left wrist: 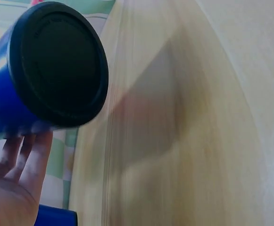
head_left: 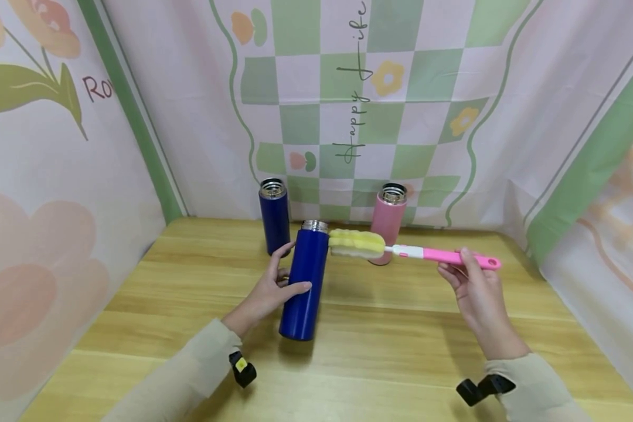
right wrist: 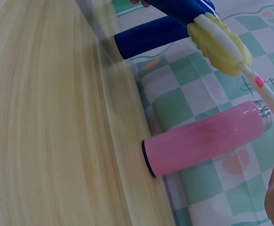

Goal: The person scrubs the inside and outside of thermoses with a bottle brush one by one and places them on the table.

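My left hand [head_left: 274,287] grips a blue thermos bottle [head_left: 307,281], lidless and slightly tilted, held above the table. Its black base [left wrist: 61,63] faces the left wrist camera. In my right hand [head_left: 477,287] is a bottle brush, pinched by its pink handle [head_left: 453,257]. The yellow and white sponge head [head_left: 357,241] points left, its tip right beside the held bottle near the neck. In the right wrist view the sponge head [right wrist: 220,44] overlaps the blue bottle's upper part.
A second blue bottle [head_left: 275,220] stands without a lid at the back of the wooden table [head_left: 380,363]. The open pink bottle [head_left: 387,217] stands at the back right, partly behind the brush. A patterned curtain [head_left: 300,88] hangs behind the table.
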`<state>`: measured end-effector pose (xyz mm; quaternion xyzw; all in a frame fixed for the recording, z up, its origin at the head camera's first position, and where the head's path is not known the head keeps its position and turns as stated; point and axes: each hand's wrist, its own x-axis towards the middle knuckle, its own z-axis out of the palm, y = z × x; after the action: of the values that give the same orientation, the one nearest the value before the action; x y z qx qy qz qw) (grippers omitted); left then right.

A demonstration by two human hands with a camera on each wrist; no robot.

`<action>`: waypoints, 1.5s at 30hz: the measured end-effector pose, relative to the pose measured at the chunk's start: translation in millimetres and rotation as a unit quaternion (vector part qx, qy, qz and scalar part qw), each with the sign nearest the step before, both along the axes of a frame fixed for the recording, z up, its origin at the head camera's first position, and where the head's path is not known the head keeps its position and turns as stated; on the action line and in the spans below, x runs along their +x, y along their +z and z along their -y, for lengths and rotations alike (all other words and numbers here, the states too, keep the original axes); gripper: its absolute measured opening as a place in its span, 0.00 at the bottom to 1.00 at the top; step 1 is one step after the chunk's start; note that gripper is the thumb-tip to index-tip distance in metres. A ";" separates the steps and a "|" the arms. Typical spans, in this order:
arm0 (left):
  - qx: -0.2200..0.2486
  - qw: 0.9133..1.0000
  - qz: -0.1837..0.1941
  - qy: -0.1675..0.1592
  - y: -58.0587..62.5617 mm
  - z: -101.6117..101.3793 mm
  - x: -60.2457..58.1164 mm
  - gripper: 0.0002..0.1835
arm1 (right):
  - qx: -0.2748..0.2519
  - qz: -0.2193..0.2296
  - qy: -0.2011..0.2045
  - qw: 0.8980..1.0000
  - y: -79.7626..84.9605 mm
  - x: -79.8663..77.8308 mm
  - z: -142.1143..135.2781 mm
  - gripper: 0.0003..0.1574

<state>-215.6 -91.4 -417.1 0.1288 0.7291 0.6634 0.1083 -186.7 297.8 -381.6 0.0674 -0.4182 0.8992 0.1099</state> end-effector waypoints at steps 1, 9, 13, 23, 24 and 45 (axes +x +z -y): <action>0.000 1.000 -0.001 -0.003 0.3 0.0 0.0 0.48 | 0.001 0.002 0.001 1.000 -0.1 -0.1 0.2 0.10; -0.001 1.000 -0.009 0.000 2.5 1.3 -2.4 0.45 | 0.016 0.010 0.018 1.000 -1.8 1.5 1.7 0.11; 0.014 1.000 -0.004 0.004 2.9 2.7 -3.8 0.47 | 0.034 0.012 0.036 0.999 -3.6 1.8 1.6 0.13; 0.048 0.999 -0.013 0.020 7.4 3.4 -5.1 0.47 | 0.061 0.020 0.057 0.996 -7.4 3.2 1.9 0.14; 0.054 0.998 -0.015 0.021 7.9 3.3 -5.6 0.47 | 0.064 0.018 0.059 0.996 -7.7 3.1 1.9 0.14; 0.120 0.990 -0.030 0.068 25.4 2.9 -13.5 0.46 | 0.212 0.033 0.077 0.974 -12.2 8.3 -5.4 0.13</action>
<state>-229.0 -94.3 -391.7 0.1111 0.6539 0.7480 0.0246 -178.4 303.2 -393.8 0.0916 -0.5964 0.7974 0.0099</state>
